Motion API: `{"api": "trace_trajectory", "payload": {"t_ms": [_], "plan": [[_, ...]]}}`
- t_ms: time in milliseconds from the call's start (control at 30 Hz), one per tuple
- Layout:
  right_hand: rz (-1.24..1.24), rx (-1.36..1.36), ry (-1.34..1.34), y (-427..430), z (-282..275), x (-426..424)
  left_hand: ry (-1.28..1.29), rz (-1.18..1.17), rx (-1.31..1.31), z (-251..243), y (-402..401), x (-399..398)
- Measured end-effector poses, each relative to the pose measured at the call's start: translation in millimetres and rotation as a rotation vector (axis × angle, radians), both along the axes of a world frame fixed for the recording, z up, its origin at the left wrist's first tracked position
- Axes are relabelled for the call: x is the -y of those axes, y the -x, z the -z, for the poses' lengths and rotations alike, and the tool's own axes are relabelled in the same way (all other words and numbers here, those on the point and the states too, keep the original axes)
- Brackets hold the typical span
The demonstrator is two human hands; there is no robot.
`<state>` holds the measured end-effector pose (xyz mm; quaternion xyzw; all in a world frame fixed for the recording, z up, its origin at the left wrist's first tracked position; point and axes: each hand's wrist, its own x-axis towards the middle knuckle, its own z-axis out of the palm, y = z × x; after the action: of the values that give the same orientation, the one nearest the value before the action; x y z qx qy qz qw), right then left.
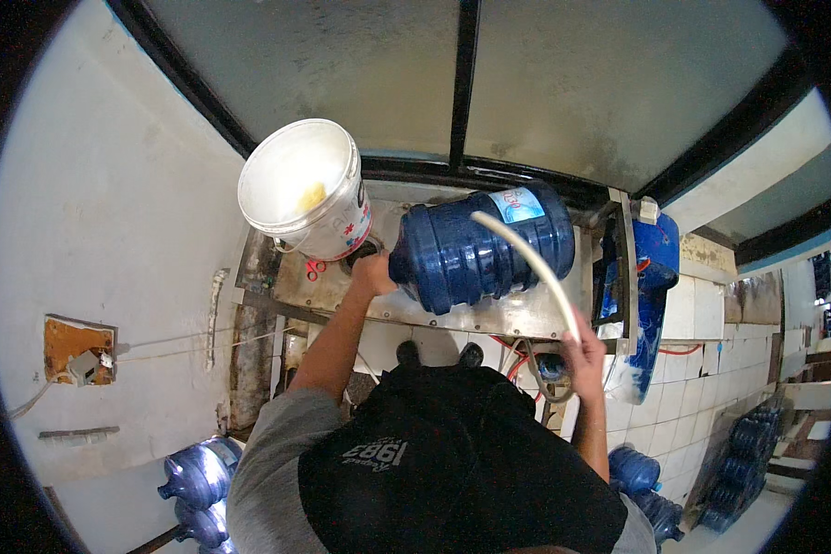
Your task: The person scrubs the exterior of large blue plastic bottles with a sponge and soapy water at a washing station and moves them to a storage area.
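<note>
A blue plastic water-cooler jug [450,256] lies on its side on a metal-topped bench [401,315], its neck towards the left. My left hand [374,275] is closed at the jug's neck, whose mouth it hides. My right hand [585,353] grips a pale flexible hose [526,253]. The hose's free end arches up in front of the jug, near its label. Just past my left hand is a dark round opening [361,253] in the bench top, partly covered by a white plastic bucket [305,187]. Inside the bucket sits something yellow, perhaps a sponge [312,197].
Red-handled scissors [315,270] lie left of my left hand. Black-framed frosted panels [388,76] rise behind the bench. A blue barrel [654,270] stands at its right end. More jugs [197,474] are stacked behind me on the left, others [633,467] on the right.
</note>
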<state>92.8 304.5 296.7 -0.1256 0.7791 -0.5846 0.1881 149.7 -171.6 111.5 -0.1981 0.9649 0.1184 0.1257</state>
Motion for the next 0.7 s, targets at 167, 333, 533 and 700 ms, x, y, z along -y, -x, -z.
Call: {"api": "trace_trajectory", "payload": {"t_ms": [167, 333, 533, 700], "plan": [[0.261, -0.077, 0.077, 14, -10, -56, -0.456, 0.118, 0.243, -13, 6, 32], [0.333, -0.044, 0.187, 13, -26, -53, -0.204, 0.027, 0.05, -18, 15, 16], [0.103, 0.013, 0.064, 5, -23, -5, 0.122, -0.108, -0.402, -3, 17, -7], [-0.151, -0.112, 0.093, -5, -36, 47, -0.61, -0.315, -0.575, 26, 20, 42]]}}
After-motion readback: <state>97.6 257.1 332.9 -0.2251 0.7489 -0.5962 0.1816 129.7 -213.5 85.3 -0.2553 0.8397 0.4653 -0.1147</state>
